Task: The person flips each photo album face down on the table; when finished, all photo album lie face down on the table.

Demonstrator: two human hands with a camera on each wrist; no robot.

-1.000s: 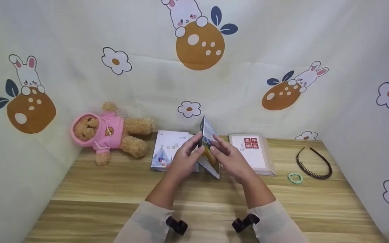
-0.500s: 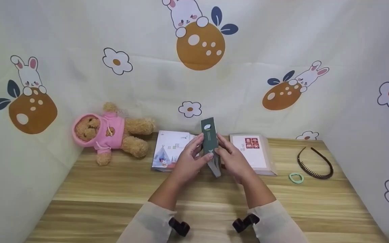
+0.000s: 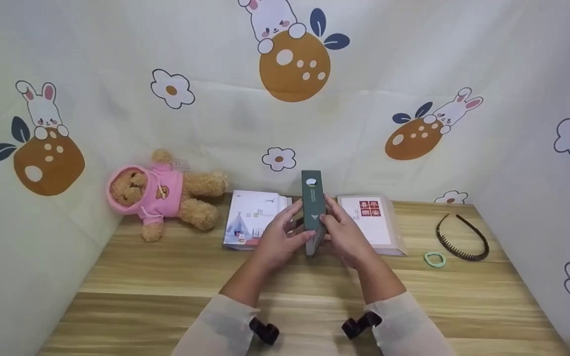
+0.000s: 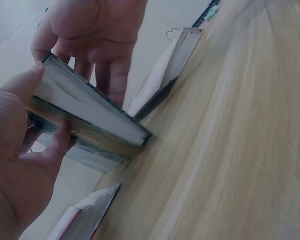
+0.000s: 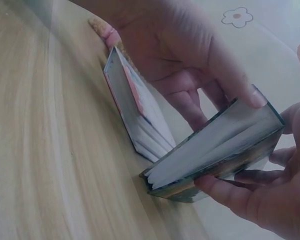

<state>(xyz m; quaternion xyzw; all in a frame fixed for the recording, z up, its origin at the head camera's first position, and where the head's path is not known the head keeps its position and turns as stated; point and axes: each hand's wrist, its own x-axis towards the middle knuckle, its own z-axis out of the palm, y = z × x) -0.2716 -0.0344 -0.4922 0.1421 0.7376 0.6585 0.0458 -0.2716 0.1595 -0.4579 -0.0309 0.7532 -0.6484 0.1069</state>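
Note:
A thick hardcover book (image 3: 313, 195) stands on edge between my two hands, its dark green spine facing the head camera. My left hand (image 3: 277, 237) grips its left side, with the thumb near the spine's lower end. My right hand (image 3: 347, 235) holds the other side, the thumb on the spine. Both wrist views show the pale page edges (image 4: 90, 97) between the covers, and a painted-looking cover (image 5: 225, 167). The lower corner is close to the wooden table; whether it touches, I cannot tell.
Left of the hands lies a book with a tent picture (image 3: 245, 217); right, one with red characters (image 3: 371, 222). A teddy bear in a pink hoodie (image 3: 161, 195) lies far left. A green hair tie (image 3: 435, 259) and dark toothed headband (image 3: 463, 252) lie right. Patterned cloth (image 3: 215, 128) hangs behind.
The held book has turned: a second ago its pictured cover showed in the head view, now its green spine does. Both hands have shifted slightly with it and keep their grip.

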